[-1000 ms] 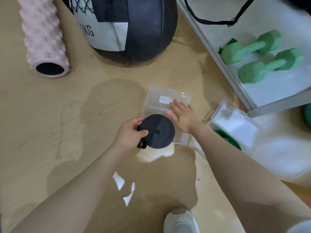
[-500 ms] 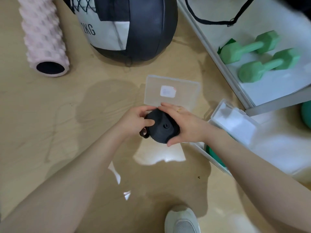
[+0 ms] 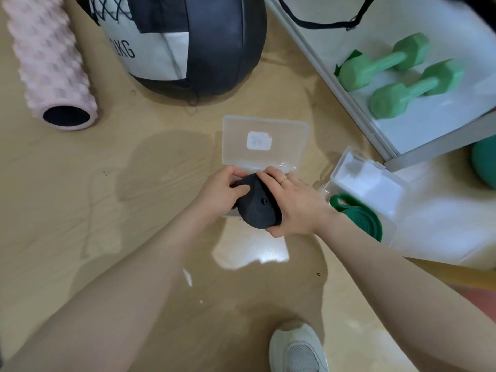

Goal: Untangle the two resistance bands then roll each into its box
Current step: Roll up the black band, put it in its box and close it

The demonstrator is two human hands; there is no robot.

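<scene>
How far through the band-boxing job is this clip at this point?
Done: the green band lies coiled in its open clear box on the right. In hand: the left hand and right hand both grip the rolled black band over the other open box. Left: seating the black roll inside. Both lids are still open.

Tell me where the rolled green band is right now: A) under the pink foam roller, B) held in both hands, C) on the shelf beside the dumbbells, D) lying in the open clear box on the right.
D: the green band lies coiled in the open clear box on the right, while both hands grip the black band.
</scene>
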